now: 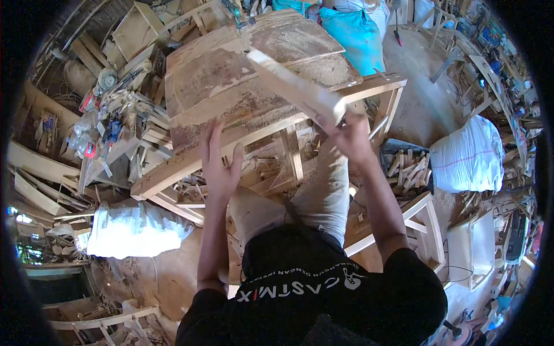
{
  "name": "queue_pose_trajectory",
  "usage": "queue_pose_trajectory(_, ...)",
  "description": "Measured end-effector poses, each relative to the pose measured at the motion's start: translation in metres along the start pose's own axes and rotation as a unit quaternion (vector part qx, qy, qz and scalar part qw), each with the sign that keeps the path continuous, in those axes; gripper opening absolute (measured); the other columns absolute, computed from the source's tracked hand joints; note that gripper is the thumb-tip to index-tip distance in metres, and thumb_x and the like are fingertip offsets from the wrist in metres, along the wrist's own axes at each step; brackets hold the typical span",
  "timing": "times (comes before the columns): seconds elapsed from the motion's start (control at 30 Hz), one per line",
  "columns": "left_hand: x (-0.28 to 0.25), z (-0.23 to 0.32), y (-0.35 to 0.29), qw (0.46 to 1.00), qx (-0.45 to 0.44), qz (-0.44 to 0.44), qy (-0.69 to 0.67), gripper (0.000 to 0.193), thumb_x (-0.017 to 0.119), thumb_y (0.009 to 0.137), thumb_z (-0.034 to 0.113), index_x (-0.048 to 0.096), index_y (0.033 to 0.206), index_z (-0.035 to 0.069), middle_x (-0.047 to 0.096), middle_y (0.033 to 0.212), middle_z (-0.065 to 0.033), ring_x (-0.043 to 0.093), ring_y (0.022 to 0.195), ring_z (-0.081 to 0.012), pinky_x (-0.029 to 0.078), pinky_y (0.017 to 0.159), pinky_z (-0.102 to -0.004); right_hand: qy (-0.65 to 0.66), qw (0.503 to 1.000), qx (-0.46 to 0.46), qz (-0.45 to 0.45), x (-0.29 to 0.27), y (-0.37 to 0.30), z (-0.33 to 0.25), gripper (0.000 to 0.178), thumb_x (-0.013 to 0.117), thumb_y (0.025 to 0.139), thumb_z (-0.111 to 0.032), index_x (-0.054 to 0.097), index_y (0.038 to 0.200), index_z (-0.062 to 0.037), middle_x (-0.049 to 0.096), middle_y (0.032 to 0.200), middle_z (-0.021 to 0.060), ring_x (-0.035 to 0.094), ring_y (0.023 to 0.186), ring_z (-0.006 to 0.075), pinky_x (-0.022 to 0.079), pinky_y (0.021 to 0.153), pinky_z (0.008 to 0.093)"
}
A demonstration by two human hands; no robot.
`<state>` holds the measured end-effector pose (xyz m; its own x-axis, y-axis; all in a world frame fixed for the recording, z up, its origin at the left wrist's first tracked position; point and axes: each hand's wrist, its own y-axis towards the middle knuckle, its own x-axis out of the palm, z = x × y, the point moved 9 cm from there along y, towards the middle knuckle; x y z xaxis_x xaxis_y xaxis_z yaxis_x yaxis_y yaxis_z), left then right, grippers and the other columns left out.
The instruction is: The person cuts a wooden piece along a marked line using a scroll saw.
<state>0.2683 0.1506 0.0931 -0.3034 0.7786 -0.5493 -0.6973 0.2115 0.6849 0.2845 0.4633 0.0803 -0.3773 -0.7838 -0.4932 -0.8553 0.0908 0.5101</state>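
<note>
My right hand [352,138] is closed round the near end of a pale wooden board [297,89]. The board slants up and to the left above a dusty worktable [213,81], its edges smeared by motion. My left hand [220,161] holds nothing, its fingers stretched out and apart. It hovers by the long front rail [254,141] of the wooden frame at the table's near side; whether it touches the rail I cannot tell. Sawdust [259,104] lies scattered over the tabletop beneath the board.
My legs [323,196] are close against the frame. Wood offcuts [412,167] fill a dark container at the right, beside a full white sack [470,154]. Plastic-wrapped bundle [135,230] stands at the left, below a cluttered heap of scraps [130,121]. A turquoise bag [355,37] is behind the table.
</note>
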Motion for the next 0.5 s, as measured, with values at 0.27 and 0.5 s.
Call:
queue_pose_trajectory(0.27, 0.036, 0.074, 0.078, 0.965, 0.101, -0.209, 0.123, 0.056, 0.075, 0.093, 0.038, 0.061, 0.137, 0.006, 0.065, 0.129, -0.0197, 0.061, 0.121, -0.0406, 0.048, 0.105, -0.0486, 0.328, 0.912, 0.201, -0.144, 0.006, 0.006, 0.002, 0.045, 0.074, 0.096, -0.018, 0.063, 0.136, 0.0005, 0.075, 0.118, 0.0088, 0.068, 0.108, 0.0166, 0.052, 0.098, 0.0322)
queue_pose_trajectory(0.5, 0.097, -0.009, 0.002, 0.898, -0.221, -0.341, -0.167, 0.051, 0.067, 0.100, 0.050, 0.076, 0.113, 0.002, 0.075, 0.090, -0.0162, 0.069, 0.083, -0.0203, 0.053, 0.078, -0.0375, 0.486, 0.823, 0.259, -0.140, 0.040, -0.003, 0.065, 0.090, 0.038, 0.101, -0.074, 0.047, 0.152, -0.0001, 0.067, 0.132, 0.0186, 0.066, 0.121, 0.0264, 0.049, 0.106, 0.0404)
